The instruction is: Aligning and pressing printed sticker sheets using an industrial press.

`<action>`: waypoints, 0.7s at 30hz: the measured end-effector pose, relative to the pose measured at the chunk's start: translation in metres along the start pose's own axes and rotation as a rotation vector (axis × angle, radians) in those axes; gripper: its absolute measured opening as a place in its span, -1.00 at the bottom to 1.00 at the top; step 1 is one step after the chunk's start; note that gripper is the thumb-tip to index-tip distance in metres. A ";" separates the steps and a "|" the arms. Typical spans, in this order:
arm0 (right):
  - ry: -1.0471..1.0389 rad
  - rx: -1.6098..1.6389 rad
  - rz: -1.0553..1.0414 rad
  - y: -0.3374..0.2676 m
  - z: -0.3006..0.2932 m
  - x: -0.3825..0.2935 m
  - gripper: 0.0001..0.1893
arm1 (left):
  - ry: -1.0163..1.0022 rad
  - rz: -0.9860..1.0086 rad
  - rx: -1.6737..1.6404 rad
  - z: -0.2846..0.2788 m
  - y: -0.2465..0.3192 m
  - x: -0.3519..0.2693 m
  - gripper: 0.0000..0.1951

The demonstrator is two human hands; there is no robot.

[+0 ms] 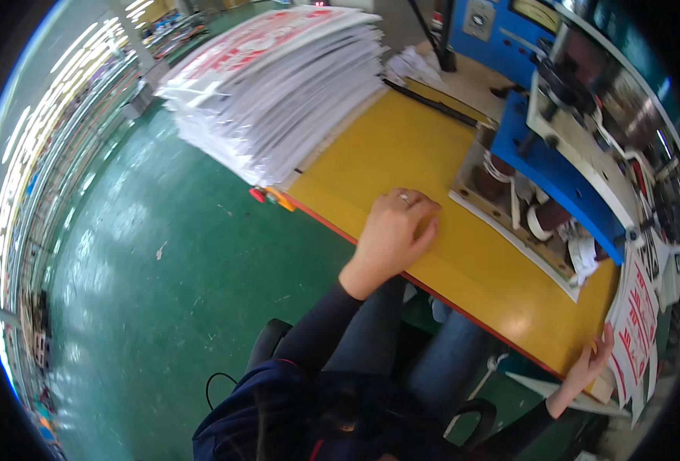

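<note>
My left hand (395, 233), with a ring on one finger, is over the yellow tabletop (369, 155) near its front edge. Its fingers are loosely bent, the thumb stands apart, and nothing shows in it. At the table's right end is my right hand (588, 366), fingers spread beside white sheets with red print (634, 331). The fingertips are at the sheets' near edge; whether they touch it I cannot tell. Between the hands and the machine, a white strip (518, 245) lies along the front of a metal base plate (472, 193).
A tall stack of white printed sheets (282, 98) stands on the table's left end. A press-like machine with a blue plate (565, 184) rises at the back right. Red and orange knobs (271, 197) project at the table's front left corner. Green floor (173, 259) extends left.
</note>
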State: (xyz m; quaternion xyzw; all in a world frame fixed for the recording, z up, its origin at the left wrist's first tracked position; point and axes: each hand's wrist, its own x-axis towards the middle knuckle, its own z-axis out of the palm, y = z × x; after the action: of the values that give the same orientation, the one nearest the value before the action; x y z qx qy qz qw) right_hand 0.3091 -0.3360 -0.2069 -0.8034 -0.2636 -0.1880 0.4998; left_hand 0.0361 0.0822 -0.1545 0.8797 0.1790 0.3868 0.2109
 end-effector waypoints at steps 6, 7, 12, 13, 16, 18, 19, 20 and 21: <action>0.000 0.061 0.025 -0.019 0.008 0.000 -0.42 | -0.002 0.003 -0.016 0.001 0.001 0.006 -0.82; 0.015 0.036 0.044 -0.021 0.010 0.001 -0.42 | 0.012 -0.001 0.011 0.000 0.003 0.007 -0.82; 0.020 -0.016 -0.002 -0.032 0.010 0.002 -0.41 | -0.010 0.050 -0.021 0.010 -0.004 0.008 -0.83; 0.024 -0.042 -0.024 -0.036 0.011 0.003 -0.39 | -0.011 0.046 -0.004 0.012 -0.002 0.009 -0.82; 0.038 -0.058 0.050 -0.051 0.017 0.001 -0.38 | -0.031 0.030 0.017 0.010 0.001 0.008 -0.81; 0.032 -0.032 0.099 -0.056 0.016 0.001 -0.37 | -0.046 0.021 0.023 0.005 0.005 0.008 -0.81; 0.042 -0.051 0.112 -0.058 0.017 0.001 -0.37 | -0.043 -0.003 0.046 0.005 0.005 0.008 -0.80; 0.047 -0.021 0.120 -0.060 0.019 0.001 -0.37 | -0.041 -0.027 0.070 0.004 0.006 0.007 -0.80; 0.053 0.007 0.126 -0.061 0.019 0.000 -0.37 | -0.057 -0.020 0.051 0.005 0.006 0.007 -0.80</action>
State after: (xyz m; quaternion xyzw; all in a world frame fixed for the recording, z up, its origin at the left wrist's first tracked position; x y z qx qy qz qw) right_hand 0.2730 -0.2963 -0.1722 -0.8115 -0.1999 -0.1764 0.5201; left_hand 0.0457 0.0793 -0.1505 0.8935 0.1916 0.3549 0.1975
